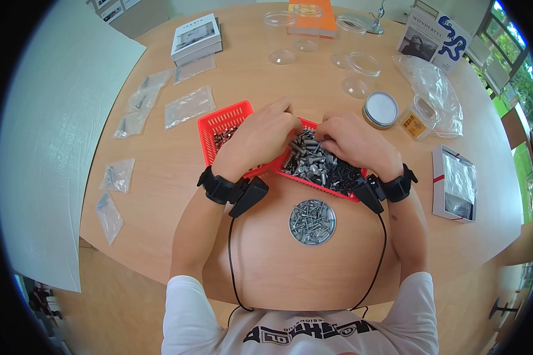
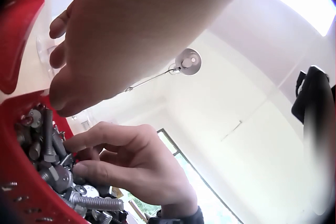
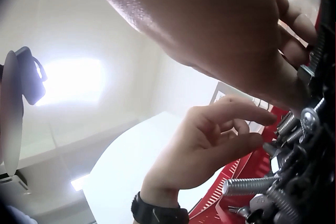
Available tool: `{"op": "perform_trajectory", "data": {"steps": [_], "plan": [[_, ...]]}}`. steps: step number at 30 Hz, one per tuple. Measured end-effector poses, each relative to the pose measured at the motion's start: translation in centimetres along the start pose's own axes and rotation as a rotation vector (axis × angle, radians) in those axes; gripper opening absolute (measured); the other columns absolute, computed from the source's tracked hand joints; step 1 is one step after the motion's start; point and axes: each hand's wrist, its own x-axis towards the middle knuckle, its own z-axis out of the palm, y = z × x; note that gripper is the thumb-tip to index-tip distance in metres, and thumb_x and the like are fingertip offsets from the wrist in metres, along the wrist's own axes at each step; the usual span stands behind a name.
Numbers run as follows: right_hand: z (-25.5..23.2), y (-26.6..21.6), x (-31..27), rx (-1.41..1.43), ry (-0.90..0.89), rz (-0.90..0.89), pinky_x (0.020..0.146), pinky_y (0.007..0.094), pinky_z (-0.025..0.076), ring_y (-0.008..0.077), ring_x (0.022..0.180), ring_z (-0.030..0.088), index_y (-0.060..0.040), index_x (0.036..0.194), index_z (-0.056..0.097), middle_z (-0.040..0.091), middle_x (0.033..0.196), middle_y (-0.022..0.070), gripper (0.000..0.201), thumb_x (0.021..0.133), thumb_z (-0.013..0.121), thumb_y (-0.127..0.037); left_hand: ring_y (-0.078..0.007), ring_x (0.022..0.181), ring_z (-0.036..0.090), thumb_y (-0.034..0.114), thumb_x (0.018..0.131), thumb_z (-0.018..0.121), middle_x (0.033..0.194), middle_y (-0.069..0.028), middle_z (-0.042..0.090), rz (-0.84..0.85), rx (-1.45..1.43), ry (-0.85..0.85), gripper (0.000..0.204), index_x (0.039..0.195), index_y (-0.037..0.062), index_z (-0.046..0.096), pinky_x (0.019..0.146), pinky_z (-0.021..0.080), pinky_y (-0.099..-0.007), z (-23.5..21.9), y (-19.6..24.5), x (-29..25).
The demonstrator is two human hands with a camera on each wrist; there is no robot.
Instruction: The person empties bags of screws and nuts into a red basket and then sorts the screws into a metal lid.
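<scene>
Two red baskets stand side by side. The right one [image 1: 317, 188] holds silver bolts [image 1: 314, 161] and black screws [image 1: 342, 177]; small coppery pieces [image 1: 224, 137] lie in the left one. My left hand [image 1: 262, 137] is over the right basket's left end, and in the right wrist view its thumb and forefinger stand apart beside the bolts [image 3: 249, 186]. From the right, my right hand [image 1: 361, 145] reaches in, its fingertips among the bolts [image 2: 97, 202] in the left wrist view, thumb and forefinger apart. Neither hand visibly grips a piece. A round dish of small screws [image 1: 312, 222] is nearer my body.
Flat plastic bags [image 1: 189, 106] lie on the table [image 1: 154, 219] at the left. Clear cups [image 1: 279, 38], a round tin [image 1: 381, 109] and a labelled jar [image 1: 417, 121] stand beyond the baskets. An open box [image 1: 455, 184] is at the right; books [image 1: 196, 39] stand at the back.
</scene>
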Motion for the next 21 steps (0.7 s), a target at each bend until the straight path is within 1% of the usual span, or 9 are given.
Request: {"op": "perform_trajectory", "data": {"steps": [3,7,10,13,15,16,18,19,21], "plan": [[-0.2,-0.4,0.0,0.041,-0.022,0.021,0.081,0.0453,0.051,0.0368,0.093,0.062,-0.0008,0.085,0.068,0.064,0.090,0.0166,0.009,0.086,0.061,-0.007,-0.0331,0.098,0.062,0.005,0.085,0.067,0.112,-0.0139,0.058,-0.035,0.016,-0.011,0.023,0.108,0.0051,0.072,0.086,0.051,-0.0412,-0.1,0.2,0.0],[0.2,0.1,0.1,0.023,-0.006,-0.022,0.080,0.0462,0.051,0.0368,0.093,0.062,-0.0007,0.084,0.067,0.065,0.090,0.0164,0.009,0.086,0.060,-0.006,-0.0343,0.098,0.063,0.006,0.084,0.069,0.113,-0.0150,0.059,-0.076,0.008,-0.006,0.024,0.108,0.0026,0.071,0.087,0.051,-0.0428,0.2,0.4,-0.2],[0.6,0.2,0.0,-0.005,0.002,-0.017,0.079,0.0463,0.051,0.0371,0.092,0.062,-0.0009,0.085,0.067,0.065,0.089,0.0165,0.009,0.086,0.060,-0.006,-0.0350,0.099,0.063,0.006,0.083,0.069,0.115,-0.0155,0.058,-0.051,0.064,-0.004,0.024,0.107,0.0005,0.070,0.087,0.052,-0.0434,0.7,0.3,-0.1],[0.7,0.1,-0.2,-0.019,0.020,-0.016,0.079,0.0465,0.051,0.0374,0.091,0.063,-0.0009,0.085,0.067,0.065,0.088,0.0171,0.009,0.085,0.059,-0.006,-0.0356,0.100,0.063,0.007,0.083,0.070,0.119,-0.0160,0.056,-0.083,0.058,-0.008,0.025,0.107,0.0004,0.070,0.087,0.052,-0.0434,0.7,0.9,-0.1],[0.4,-0.2,-0.1,-0.001,0.015,-0.021,0.079,0.0464,0.051,0.0376,0.090,0.063,-0.0005,0.085,0.067,0.066,0.087,0.0178,0.009,0.084,0.059,-0.005,-0.0362,0.101,0.063,0.007,0.083,0.071,0.121,-0.0164,0.056,-0.059,0.050,0.036,0.023,0.105,0.0008,0.071,0.088,0.052,-0.0436,0.7,0.8,-0.3],[0.4,-0.3,-0.1,-0.008,-0.013,-0.017,0.081,0.0455,0.050,0.0366,0.092,0.063,-0.0010,0.087,0.067,0.066,0.089,0.0164,0.008,0.084,0.061,-0.005,-0.0365,0.101,0.063,0.007,0.083,0.071,0.122,-0.0167,0.055,-0.046,0.047,0.058,0.021,0.104,0.0009,0.071,0.088,0.052,-0.0437,0.7,0.8,-0.4],[0.3,-0.3,-0.2,-0.019,-0.067,-0.007,0.086,0.0438,0.049,0.0346,0.096,0.061,-0.0021,0.091,0.067,0.065,0.091,0.0137,0.009,0.083,0.065,-0.007,-0.0363,0.104,0.062,0.006,0.082,0.072,0.123,-0.0168,0.055,-0.060,0.064,0.034,0.020,0.101,0.0008,0.072,0.089,0.051,-0.0434,0.4,1.1,-0.2],[0.2,-0.3,-0.1,-0.018,-0.073,-0.002,0.086,0.0439,0.049,0.0345,0.096,0.061,-0.0023,0.091,0.068,0.065,0.091,0.0137,0.010,0.083,0.065,-0.006,-0.0363,0.105,0.062,0.006,0.081,0.073,0.124,-0.0169,0.055,-0.067,0.072,0.024,0.019,0.099,0.0007,0.072,0.090,0.051,-0.0432,0.3,1.3,-0.2],[0.2,-0.4,0.0,-0.017,-0.087,0.008,0.087,0.0441,0.049,0.0342,0.096,0.062,-0.0028,0.091,0.069,0.065,0.091,0.0137,0.011,0.082,0.065,-0.006,-0.0355,0.108,0.061,0.004,0.080,0.072,0.125,-0.0169,0.055,-0.011,0.073,0.071,0.017,0.097,0.0007,0.073,0.091,0.051,-0.0427,0.8,0.7,0.0]]}}
